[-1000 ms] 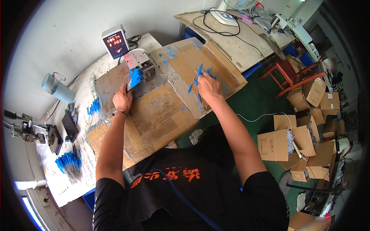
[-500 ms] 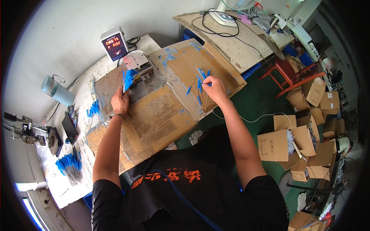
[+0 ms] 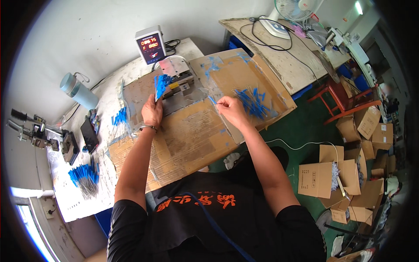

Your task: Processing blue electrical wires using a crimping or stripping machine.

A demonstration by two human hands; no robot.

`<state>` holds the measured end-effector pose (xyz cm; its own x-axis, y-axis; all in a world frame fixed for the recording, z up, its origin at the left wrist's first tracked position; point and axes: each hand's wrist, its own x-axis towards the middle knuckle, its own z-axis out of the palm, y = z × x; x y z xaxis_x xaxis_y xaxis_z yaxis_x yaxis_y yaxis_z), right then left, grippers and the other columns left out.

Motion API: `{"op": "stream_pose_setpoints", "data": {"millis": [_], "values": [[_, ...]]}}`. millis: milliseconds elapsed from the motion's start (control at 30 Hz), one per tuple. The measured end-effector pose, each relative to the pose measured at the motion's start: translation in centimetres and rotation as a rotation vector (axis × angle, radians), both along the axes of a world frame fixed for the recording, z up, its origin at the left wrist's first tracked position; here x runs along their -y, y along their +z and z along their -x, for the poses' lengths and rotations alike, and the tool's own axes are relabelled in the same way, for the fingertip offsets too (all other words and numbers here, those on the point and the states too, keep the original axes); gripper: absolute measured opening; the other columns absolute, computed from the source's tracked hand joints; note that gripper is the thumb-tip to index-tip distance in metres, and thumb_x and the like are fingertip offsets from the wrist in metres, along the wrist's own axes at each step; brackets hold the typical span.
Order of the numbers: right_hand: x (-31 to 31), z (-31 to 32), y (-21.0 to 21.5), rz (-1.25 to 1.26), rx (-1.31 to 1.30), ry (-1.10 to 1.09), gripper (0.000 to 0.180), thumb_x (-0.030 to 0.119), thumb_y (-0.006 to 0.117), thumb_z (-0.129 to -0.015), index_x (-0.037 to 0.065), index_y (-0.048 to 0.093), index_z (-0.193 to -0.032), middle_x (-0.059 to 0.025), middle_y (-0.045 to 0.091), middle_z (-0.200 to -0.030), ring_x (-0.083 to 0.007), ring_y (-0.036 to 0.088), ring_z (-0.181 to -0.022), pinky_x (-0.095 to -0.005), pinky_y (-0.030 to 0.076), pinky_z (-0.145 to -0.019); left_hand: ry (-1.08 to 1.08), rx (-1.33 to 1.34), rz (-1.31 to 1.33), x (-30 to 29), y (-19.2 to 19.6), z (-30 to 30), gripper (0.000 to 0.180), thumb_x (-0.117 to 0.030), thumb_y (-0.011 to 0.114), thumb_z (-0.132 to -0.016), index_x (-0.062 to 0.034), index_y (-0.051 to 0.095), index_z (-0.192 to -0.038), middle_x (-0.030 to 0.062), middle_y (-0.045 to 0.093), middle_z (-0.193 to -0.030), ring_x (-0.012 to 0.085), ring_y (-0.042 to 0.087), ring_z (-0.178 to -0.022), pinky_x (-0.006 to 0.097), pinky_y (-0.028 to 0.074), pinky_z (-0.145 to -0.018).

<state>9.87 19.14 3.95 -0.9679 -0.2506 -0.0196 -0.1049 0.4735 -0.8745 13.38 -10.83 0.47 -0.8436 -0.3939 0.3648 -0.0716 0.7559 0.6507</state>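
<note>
My left hand (image 3: 152, 112) is closed round a bundle of blue-tipped wires (image 3: 162, 84), blue ends up, beside a small metal machine (image 3: 185, 83). Over the cardboard-covered bench top (image 3: 179, 131), my right hand (image 3: 231, 110) pinches a single blue-tipped wire (image 3: 212, 100), its blue end pointing toward the machine. A loose pile of blue-tipped wires (image 3: 253, 103) lies on the cardboard just right of that hand. Smaller groups rest to the left: one bunch (image 3: 119, 116) near the cardboard's edge and a thicker bundle (image 3: 84, 178) on the white surface.
Behind the machine stands a box with a red digital display (image 3: 150, 43). A light blue bottle (image 3: 78, 91), a dark phone-like slab (image 3: 89, 136) and a metal clamp arm (image 3: 39, 133) are at the left. To the right are a red chair (image 3: 345, 98) and open cartons (image 3: 321, 174).
My right hand has moved left from the loose pile with a blue-tipped wire, uncovering the pile. My left hand still holds its bundle. The whole view has shifted somewhat.
</note>
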Motion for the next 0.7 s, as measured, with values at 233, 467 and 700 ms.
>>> {"op": "stream_pose_setpoints", "data": {"millis": [233, 467, 700], "values": [[-0.7, -1.3, 0.7, 0.267, 0.280, 0.093, 0.024, 0.013, 0.057, -0.088, -0.001, 0.063, -0.106, -0.0011, 0.060, -0.076, -0.0073, 0.055, -0.068, -0.0217, 0.042, -0.062, -0.020, 0.030, -0.027, -0.1, 0.0, 0.2, 0.025, -0.031, 0.052, -0.091, -0.0077, 0.051, -0.082, 0.0189, 0.060, -0.074, 0.0415, 0.057, -0.075, 0.047, 0.044, -0.064], [2.1, -1.5, 0.5, 0.348, 0.105, 0.196, 0.021, 0.010, 0.058, -0.088, -0.001, 0.062, -0.105, -0.0018, 0.059, -0.073, -0.0077, 0.054, -0.062, -0.0236, 0.043, -0.058, -0.008, -0.074, -0.149, 0.0, -0.1, 0.0, 0.025, -0.030, 0.052, -0.091, -0.0072, 0.052, -0.082, 0.0134, 0.060, -0.068, 0.0342, 0.060, -0.067, 0.042, 0.045, -0.062], [10.3, -0.5, -2.7, 0.099, -0.363, 0.028, 0.013, 0.016, 0.065, -0.082, 0.007, 0.060, -0.090, -0.0120, 0.066, -0.071, -0.0307, 0.064, -0.064, -0.0393, 0.049, -0.057, 0.062, -0.092, -0.245, -0.1, -0.1, 0.3, 0.019, -0.024, 0.052, -0.092, -0.0064, 0.052, -0.085, 0.0102, 0.062, -0.067, 0.0290, 0.062, -0.065, 0.040, 0.046, -0.060]]}}
